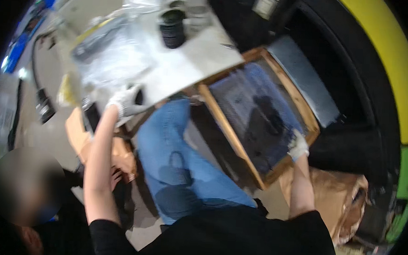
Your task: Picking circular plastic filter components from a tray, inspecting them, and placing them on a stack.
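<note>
My left hand (126, 101), in a pale glove, is at the near edge of the white table (196, 58), beside crumpled clear plastic (119, 63). Its fingers curl around a small dark object (139, 96), too blurred to name. On the right, a wooden-framed mesh screen (222, 124) extends from the table corner toward me. The mesh is bluish, with a large dark patch across it. My right hand (299, 146), gloved and stained, grips the frame's right side, its fingers reaching over the inner edge onto the mesh.
Dark jars (172, 30) stand on the table's far part. Right of the screen lies a grey panel (303, 82) beside black machinery with a yellow curved rim (383, 44). Brown paper (334, 199) lies at lower right. Another person (30, 187) is close on my left.
</note>
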The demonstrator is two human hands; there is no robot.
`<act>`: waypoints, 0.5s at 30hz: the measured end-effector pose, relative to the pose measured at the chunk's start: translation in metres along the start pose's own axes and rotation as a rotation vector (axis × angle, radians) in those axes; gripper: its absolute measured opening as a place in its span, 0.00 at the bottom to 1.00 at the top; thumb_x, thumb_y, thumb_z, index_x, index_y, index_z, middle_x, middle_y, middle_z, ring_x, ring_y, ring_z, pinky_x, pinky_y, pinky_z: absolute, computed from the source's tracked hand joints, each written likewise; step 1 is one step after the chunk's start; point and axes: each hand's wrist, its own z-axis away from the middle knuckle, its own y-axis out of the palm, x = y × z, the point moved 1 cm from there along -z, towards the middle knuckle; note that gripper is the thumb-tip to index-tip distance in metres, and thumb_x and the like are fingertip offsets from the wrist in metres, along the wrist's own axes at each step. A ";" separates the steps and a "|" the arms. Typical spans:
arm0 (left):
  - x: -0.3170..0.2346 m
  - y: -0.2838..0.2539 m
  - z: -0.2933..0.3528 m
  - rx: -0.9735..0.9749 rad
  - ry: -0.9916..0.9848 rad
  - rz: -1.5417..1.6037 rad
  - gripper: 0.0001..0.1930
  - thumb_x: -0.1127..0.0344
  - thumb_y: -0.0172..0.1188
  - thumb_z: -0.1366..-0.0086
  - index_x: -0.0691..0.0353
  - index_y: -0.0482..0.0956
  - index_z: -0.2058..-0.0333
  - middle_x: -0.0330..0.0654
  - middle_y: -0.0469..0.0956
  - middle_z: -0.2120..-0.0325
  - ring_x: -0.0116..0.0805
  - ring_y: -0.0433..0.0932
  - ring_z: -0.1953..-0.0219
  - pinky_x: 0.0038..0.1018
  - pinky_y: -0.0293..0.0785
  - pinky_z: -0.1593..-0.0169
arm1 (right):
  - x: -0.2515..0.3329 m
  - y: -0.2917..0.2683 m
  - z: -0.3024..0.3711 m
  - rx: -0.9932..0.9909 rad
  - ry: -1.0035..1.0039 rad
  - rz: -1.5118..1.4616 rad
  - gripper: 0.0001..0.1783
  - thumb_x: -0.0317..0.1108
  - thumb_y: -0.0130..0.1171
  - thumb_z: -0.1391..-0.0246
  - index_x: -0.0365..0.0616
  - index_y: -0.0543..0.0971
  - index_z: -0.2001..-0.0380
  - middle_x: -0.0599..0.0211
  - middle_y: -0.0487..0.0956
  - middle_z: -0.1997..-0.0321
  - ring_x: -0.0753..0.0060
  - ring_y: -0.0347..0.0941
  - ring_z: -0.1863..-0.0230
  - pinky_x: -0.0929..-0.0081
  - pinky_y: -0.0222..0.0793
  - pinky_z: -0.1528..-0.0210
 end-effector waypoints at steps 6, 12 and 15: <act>-0.006 0.002 -0.014 0.194 -0.161 -0.045 0.45 0.44 0.69 0.59 0.52 0.65 0.40 0.62 0.65 0.47 0.58 0.66 0.43 0.46 0.62 0.40 | 0.000 0.029 -0.018 0.000 -0.215 0.214 0.16 0.46 0.67 0.52 0.48 0.77 0.67 0.75 0.67 0.82 0.78 0.57 0.86 0.74 0.51 0.85; -0.025 -0.015 0.016 -0.046 -0.041 -0.083 0.48 0.40 0.67 0.54 0.53 0.60 0.37 0.65 0.60 0.42 0.63 0.59 0.39 0.49 0.57 0.37 | 0.007 0.095 0.000 -0.082 -0.462 1.188 0.46 0.55 0.69 0.60 0.42 0.67 0.40 0.46 0.71 0.42 0.48 0.67 0.39 0.61 0.64 0.40; -0.060 -0.038 0.039 -0.148 0.050 -0.059 0.41 0.47 0.63 0.47 0.57 0.60 0.37 0.63 0.57 0.38 0.62 0.58 0.38 0.49 0.56 0.36 | 0.012 0.103 0.012 -0.070 -0.218 1.524 0.62 0.55 0.75 0.68 0.43 0.54 0.33 0.49 0.62 0.33 0.52 0.60 0.33 0.61 0.61 0.35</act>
